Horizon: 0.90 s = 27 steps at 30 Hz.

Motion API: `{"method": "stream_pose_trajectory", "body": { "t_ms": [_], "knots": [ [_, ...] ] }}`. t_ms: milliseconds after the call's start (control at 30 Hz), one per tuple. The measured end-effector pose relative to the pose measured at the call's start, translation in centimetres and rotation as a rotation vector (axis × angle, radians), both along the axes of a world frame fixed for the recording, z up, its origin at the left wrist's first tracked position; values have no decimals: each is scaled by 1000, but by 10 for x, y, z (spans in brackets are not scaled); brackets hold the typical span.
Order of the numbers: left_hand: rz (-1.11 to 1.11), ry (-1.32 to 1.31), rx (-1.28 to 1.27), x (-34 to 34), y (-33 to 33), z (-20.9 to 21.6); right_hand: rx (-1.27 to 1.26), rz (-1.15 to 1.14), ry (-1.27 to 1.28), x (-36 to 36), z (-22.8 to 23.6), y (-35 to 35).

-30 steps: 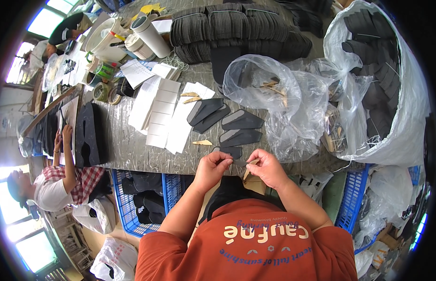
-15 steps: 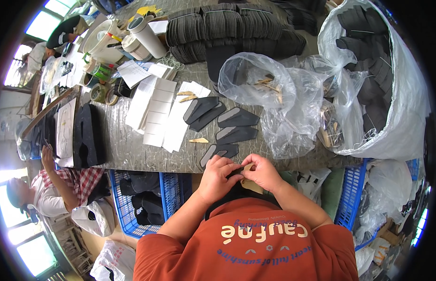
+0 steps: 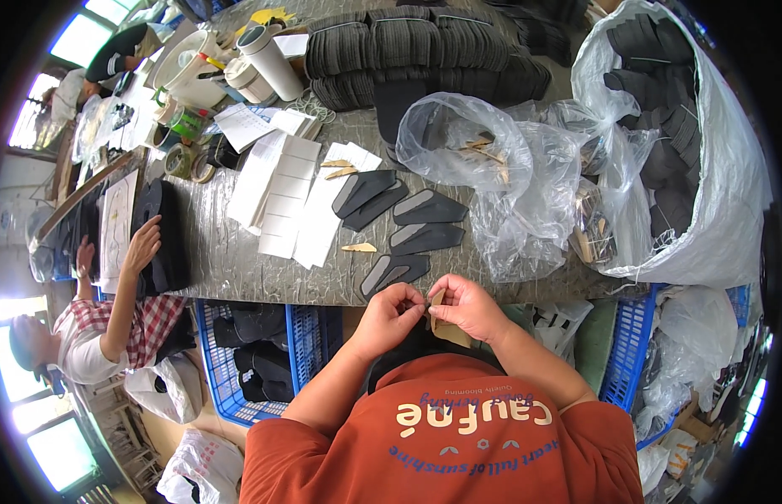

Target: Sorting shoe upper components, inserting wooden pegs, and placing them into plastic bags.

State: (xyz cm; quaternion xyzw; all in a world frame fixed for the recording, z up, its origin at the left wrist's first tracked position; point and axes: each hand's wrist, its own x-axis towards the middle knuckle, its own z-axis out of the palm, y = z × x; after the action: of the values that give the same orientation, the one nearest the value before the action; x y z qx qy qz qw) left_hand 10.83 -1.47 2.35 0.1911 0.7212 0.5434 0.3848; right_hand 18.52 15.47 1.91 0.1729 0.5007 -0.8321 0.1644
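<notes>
Both my hands meet at the table's near edge, in front of my body. My right hand (image 3: 468, 310) pinches a small, thin tan piece (image 3: 437, 302) standing up from its fingertips. My left hand (image 3: 391, 317) is closed in a pinch beside it; what its fingers hold is too small to make out. Just beyond the left hand lies a dark flat piece with grey strips (image 3: 396, 270). Farther off are similar dark pieces (image 3: 429, 207), some overlapping. A loose tan piece (image 3: 358, 248) lies left of them.
White paper sheets (image 3: 282, 193) lie left of the dark pieces. Bundled dark pieces (image 3: 408, 55) stand at the back. Clear plastic bags (image 3: 525, 227) and a white sack (image 3: 731, 193) fill the right. Blue crates (image 3: 303, 353) stand below the table edge. A co-worker's hand (image 3: 144, 244) is far left.
My left fingers have drawn back slightly toward me, and more of the tan piece and the dark piece on the table shows. At far left, the co-worker's hand has reached onto a dark stack.
</notes>
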Motion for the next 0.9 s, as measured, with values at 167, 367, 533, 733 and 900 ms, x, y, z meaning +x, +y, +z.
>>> {"method": "stream_pose_trajectory", "body": {
  "t_ms": [167,367,533,733,900],
  "knots": [
    [-43,123,24,-3,-1,0,41,30,-4,1,-1,1],
    [-47,-215,86,-10,-1,3,14,64,-23,1,1,5],
    [-182,-76,69,-17,2,11,-136,59,-48,3,1,9],
    [-124,-51,90,-15,9,25,-198,-82,-133,8,-9,15],
    [-86,84,-46,-15,6,16,-141,-99,77,10,-10,14]
  ]
}}
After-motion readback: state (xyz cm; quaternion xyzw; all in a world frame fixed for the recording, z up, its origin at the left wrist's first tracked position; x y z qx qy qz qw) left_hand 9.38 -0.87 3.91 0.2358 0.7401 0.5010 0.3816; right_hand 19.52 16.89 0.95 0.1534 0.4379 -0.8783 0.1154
